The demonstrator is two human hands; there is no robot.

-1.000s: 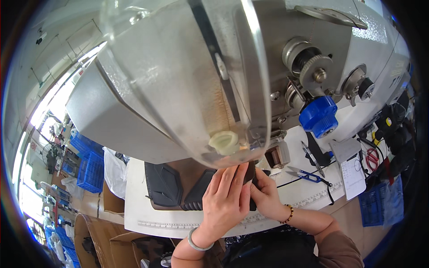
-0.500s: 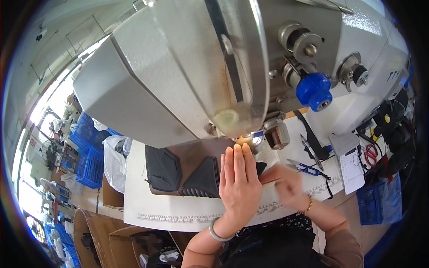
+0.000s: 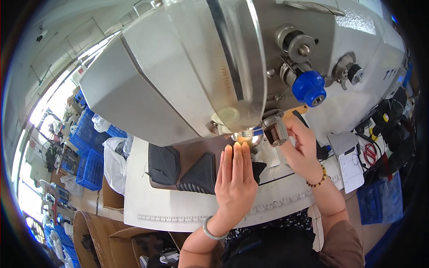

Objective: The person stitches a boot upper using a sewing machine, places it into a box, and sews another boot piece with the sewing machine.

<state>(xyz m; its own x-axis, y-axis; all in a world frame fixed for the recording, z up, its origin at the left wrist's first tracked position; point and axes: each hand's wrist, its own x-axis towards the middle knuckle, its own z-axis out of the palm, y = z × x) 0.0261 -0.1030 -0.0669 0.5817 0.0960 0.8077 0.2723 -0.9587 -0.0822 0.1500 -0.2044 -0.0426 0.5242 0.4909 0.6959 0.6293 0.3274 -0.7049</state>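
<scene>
My left hand [image 3: 237,181] lies flat with fingers stretched forward, pressing on a brown and black panel [image 3: 196,176] with raised padded shapes. The panel rests under the head of a grey sewing machine [image 3: 178,76], and its far edge goes out of sight beneath the needle area. A black edge of material [image 3: 259,169] shows just right of that hand. Raised beside a small metal cylinder [image 3: 275,130] on the machine is my right hand [image 3: 304,149], its fingers bent. The cylinder hides its fingertips, so whether it grips anything is unclear.
A ruler strip [image 3: 178,218] runs along the white table's front. To the right are a white paper [image 3: 351,172], red-handled scissors [image 3: 370,154] and a blue crate [image 3: 370,204]. A blue knob [image 3: 309,89] juts from the machine. Cardboard boxes [image 3: 96,232] stand lower left.
My right hand has moved up and rightward from beside the left hand to the metal cylinder. The blue-handled snips and pen-like tool on the table no longer show. My left hand stays on the panel.
</scene>
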